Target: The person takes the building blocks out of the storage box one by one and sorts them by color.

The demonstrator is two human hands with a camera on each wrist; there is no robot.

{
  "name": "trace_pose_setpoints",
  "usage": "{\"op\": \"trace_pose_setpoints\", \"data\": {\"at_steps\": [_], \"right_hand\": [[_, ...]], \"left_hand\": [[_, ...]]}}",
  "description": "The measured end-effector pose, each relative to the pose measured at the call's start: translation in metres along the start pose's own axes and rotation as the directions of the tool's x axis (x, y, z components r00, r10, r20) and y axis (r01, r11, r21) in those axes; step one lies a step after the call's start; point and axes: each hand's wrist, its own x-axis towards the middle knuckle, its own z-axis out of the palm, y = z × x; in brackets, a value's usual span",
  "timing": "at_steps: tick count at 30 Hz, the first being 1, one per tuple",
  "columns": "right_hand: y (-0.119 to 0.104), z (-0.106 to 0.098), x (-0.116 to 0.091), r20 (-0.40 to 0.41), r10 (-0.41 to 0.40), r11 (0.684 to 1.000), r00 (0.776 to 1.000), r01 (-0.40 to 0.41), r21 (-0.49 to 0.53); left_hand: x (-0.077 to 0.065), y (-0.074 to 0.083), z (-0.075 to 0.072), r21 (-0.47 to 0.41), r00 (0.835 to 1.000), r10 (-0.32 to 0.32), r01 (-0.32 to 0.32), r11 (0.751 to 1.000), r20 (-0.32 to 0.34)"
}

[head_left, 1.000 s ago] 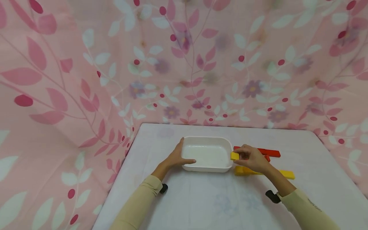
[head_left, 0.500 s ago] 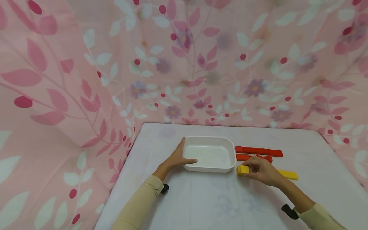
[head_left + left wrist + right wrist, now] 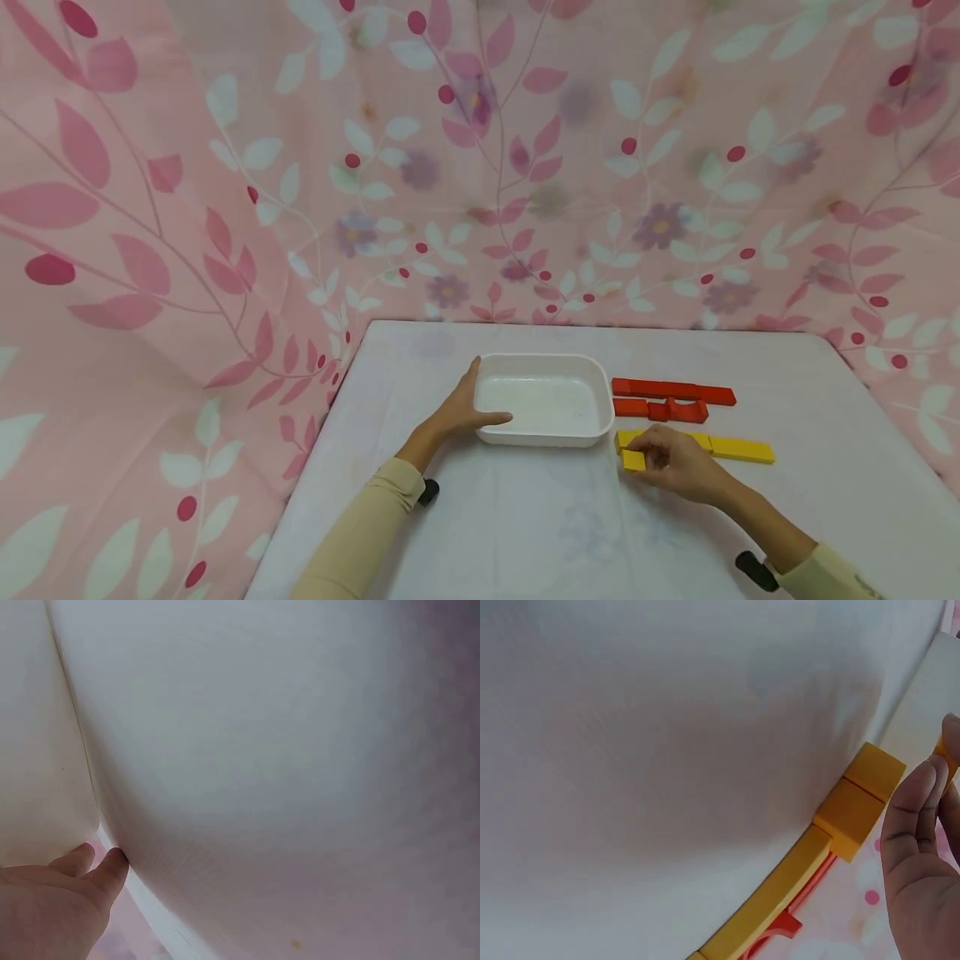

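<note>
In the head view my left hand (image 3: 457, 412) rests on the left end of a white rectangular dish (image 3: 543, 441), thumb stretched over the front rim and fingers along the side. The left wrist view shows its fingertips (image 3: 112, 866) touching the dish's wall. My right hand (image 3: 686, 467) pinches a small yellow block (image 3: 633, 461) between thumb and fingers, just in front of a row of yellow blocks (image 3: 742, 450). The same held block (image 3: 946, 759) appears partly covered by the fingers in the right wrist view.
Behind the yellow row lie a long row of red blocks (image 3: 675, 391) and a shorter red row (image 3: 632, 407) with a curved red piece (image 3: 686, 410). All sit right of the dish on a white table (image 3: 525, 525). A pink floral cloth (image 3: 480, 167) hangs behind.
My right hand has come down and toward me with the yellow block, from beside the dish's right rim to in front of the yellow row. My left hand stays at the dish.
</note>
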Motion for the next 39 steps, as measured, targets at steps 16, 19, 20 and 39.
{"op": "trace_pose_setpoints", "data": {"at_steps": [16, 19, 20, 39], "right_hand": [[0.011, 0.018, -0.006, 0.036, -0.045, 0.993, 0.998, 0.049, -0.104], [0.011, 0.020, -0.007, 0.040, -0.036, 0.992, 0.999, 0.040, -0.123], [0.011, 0.021, -0.007, 0.038, -0.027, 0.991, 0.999, 0.032, -0.129], [0.008, 0.024, -0.008, -0.021, 0.085, 0.981, 0.996, -0.087, -0.174]], "left_hand": [[-0.001, 0.001, -0.003, -0.002, 1.000, 0.010, -0.010, 1.000, -0.007], [-0.002, 0.002, -0.003, -0.010, 1.000, 0.014, -0.014, 1.000, -0.006], [-0.002, 0.002, -0.003, -0.013, 1.000, 0.015, -0.015, 1.000, -0.006], [-0.001, -0.001, 0.000, -0.016, 1.000, 0.005, -0.005, 1.000, -0.003]]}}
